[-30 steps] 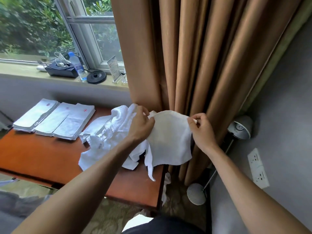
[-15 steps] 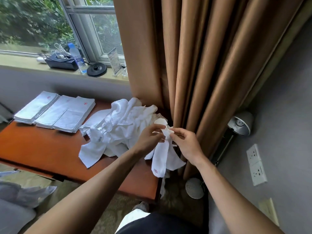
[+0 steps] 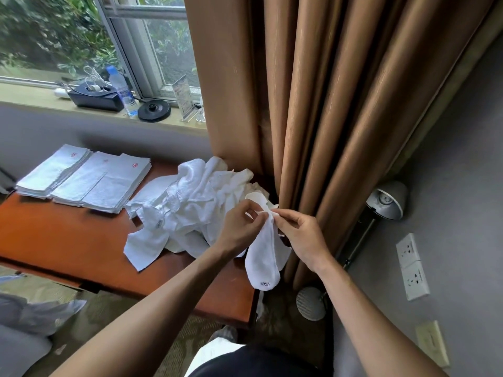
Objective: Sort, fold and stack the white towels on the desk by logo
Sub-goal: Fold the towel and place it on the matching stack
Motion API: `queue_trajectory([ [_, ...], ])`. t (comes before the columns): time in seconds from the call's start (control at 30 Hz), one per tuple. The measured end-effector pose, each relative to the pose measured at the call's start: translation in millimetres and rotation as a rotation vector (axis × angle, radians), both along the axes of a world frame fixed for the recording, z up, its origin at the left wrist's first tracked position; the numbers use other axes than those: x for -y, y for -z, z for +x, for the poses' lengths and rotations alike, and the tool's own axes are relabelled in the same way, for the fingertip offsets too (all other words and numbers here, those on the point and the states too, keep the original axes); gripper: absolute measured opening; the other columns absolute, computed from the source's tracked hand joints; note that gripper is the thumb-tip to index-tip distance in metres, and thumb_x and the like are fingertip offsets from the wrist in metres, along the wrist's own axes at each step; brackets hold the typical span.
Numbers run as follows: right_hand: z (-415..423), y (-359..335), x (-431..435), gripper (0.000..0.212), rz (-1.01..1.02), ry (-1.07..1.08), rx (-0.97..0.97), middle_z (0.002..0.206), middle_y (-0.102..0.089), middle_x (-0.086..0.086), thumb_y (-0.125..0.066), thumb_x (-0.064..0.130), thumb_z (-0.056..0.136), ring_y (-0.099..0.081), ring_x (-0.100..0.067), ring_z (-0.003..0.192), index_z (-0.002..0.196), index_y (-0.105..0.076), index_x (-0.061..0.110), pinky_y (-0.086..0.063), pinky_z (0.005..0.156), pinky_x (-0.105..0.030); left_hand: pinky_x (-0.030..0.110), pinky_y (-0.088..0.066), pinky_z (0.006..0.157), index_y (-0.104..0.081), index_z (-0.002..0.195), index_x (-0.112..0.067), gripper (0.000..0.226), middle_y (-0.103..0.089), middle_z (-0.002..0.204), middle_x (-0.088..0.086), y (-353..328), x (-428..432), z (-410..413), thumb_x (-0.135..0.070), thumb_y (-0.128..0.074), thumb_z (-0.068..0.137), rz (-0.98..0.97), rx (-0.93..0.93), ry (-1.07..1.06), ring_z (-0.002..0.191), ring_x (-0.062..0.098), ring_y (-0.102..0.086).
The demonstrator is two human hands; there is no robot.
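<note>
Both hands raised over the right end of the desk [image 3: 68, 240], fingertips nearly meeting. Left hand [image 3: 241, 227]: fingers curled, pinching the top edge of a white towel [image 3: 265, 257]. Right hand [image 3: 302, 235]: thumb and forefinger nip the same edge just beside the left hand's fingertips, the other fingers loosely bent. The towel hangs straight down from the two pinches, bunched narrow, its lower end below both wrists and past the desk's right edge. A small dark logo shows near that lower end; too small to read.

Heap of unfolded white towels [image 3: 196, 205] lies on the desk directly behind and to the left of the left hand — crumpled, one corner spread flat toward the near edge. One piece in the heap carries a small dark mark.

Further left of the heap, well apart from either hand: folded stacks [image 3: 84, 178], three side by side and touching, flat, each top towel with a small red logo.

Brown curtain [image 3: 326, 104] hangs just behind the right hand. A desk lamp [image 3: 386, 200] stands to the right of that hand, wall sockets [image 3: 412, 265] beyond it. On the windowsill far beyond the left hand — a water bottle [image 3: 122, 91], a black box [image 3: 95, 96], a black disc [image 3: 154, 110].
</note>
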State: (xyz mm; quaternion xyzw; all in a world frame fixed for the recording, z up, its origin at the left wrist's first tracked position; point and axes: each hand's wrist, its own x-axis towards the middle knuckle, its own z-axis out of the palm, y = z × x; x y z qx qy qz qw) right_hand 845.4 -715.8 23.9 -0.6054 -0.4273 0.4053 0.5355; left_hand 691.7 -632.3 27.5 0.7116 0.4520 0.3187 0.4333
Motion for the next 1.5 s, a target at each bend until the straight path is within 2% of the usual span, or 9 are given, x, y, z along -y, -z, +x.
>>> queue_trajectory([
  [0.33,-14,10,5,0.026,-0.023,0.007,-0.043,0.121,-0.074,0.013,-0.065,0.02,0.102,-0.067,-0.002,0.117,0.127,-0.074,0.019,-0.052,0.108,-0.032,0.014,-0.045,0.063,-0.064,0.083,-0.016,0.011,-0.065,0.076,-0.007,9,3,-7,-0.019,-0.073,0.088,0.051,-0.013,-0.042,0.069,0.001,-0.059],
  [0.5,-15,13,9,0.028,-0.05,0.005,-0.053,0.124,-0.074,0.01,-0.058,0.016,0.106,-0.067,-0.004,0.119,0.131,-0.071,0.014,-0.052,0.109,-0.036,0.028,-0.05,0.068,-0.063,0.082,-0.022,0.012,-0.064,0.077,-0.01,16,8,-8,-0.021,-0.071,0.091,0.032,-0.022,0.016,0.07,0.003,-0.059],
  [0.67,-21,10,14,0.023,-0.023,-0.04,-0.039,0.11,-0.078,0.011,-0.069,0.02,0.1,-0.07,-0.002,0.107,0.122,-0.076,0.021,-0.052,0.089,-0.014,0.031,-0.051,0.068,-0.062,0.084,-0.02,0.013,-0.064,0.077,-0.009,19,8,-7,-0.024,-0.071,0.093,0.014,-0.036,0.018,0.07,0.004,-0.059],
  [0.8,-18,10,15,0.024,-0.051,0.027,0.022,0.102,-0.079,0.009,-0.071,0.017,0.098,-0.071,-0.004,0.1,0.122,-0.075,0.016,-0.052,0.085,-0.014,0.045,-0.056,0.077,-0.063,0.09,-0.019,0.011,-0.067,0.085,-0.002,19,8,-10,-0.026,-0.068,0.096,-0.02,-0.036,0.073,0.08,0.019,-0.066],
  [0.9,-14,10,17,0.023,-0.078,0.042,0.061,0.097,-0.078,0.015,-0.071,0.02,0.099,-0.07,0.003,0.097,0.121,-0.074,0.021,-0.052,0.082,-0.01,0.032,-0.046,0.07,-0.063,0.089,-0.022,0.012,-0.056,0.08,-0.012,21,3,-14,-0.028,-0.069,0.096,0.063,-0.074,0.098,0.073,0.005,-0.053],
  [1.0,-10,11,20,0.018,-0.084,0.019,0.085,0.097,-0.078,0.018,-0.068,0.023,0.101,-0.07,0.002,0.097,0.118,-0.075,0.026,-0.052,0.079,-0.011,0.029,-0.045,0.076,-0.065,0.097,-0.022,0.018,-0.049,0.094,-0.007,27,-5,-23,-0.04,-0.068,0.096,0.118,-0.233,0.127,0.085,0.008,-0.051],
  [1.2,-6,19,23,0.016,-0.103,0.061,0.121,0.098,-0.077,0.008,-0.064,0.026,0.102,-0.071,-0.007,0.095,0.114,-0.075,0.022,-0.057,0.08,-0.023,0.043,-0.046,0.102,-0.067,0.103,-0.021,0.024,-0.041,0.13,0.002,44,-23,-51,-0.042,-0.069,0.093,0.031,-0.522,0.196,0.118,0.022,-0.047],
  [1.4,4,28,26,0.017,-0.159,0.112,0.302,0.105,-0.07,0.004,-0.054,0.025,0.105,-0.064,-0.005,0.094,0.115,-0.067,0.019,-0.046,0.072,-0.014,0.045,-0.053,0.086,-0.062,0.097,-0.012,0.018,-0.062,0.102,0.003,40,-20,-50,-0.027,-0.07,0.094,0.045,-0.292,0.183,0.092,0.019,-0.06],
  [1.5,8,28,25,0.017,-0.166,0.102,0.332,0.104,-0.068,0.003,-0.049,0.028,0.107,-0.063,-0.008,0.092,0.115,-0.063,0.021,-0.043,0.072,-0.017,0.047,-0.047,0.071,-0.052,0.098,-0.006,0.016,-0.056,0.085,0.007,34,-15,-39,-0.016,-0.065,0.097,0.015,-0.154,0.137,0.078,0.018,-0.054],
])
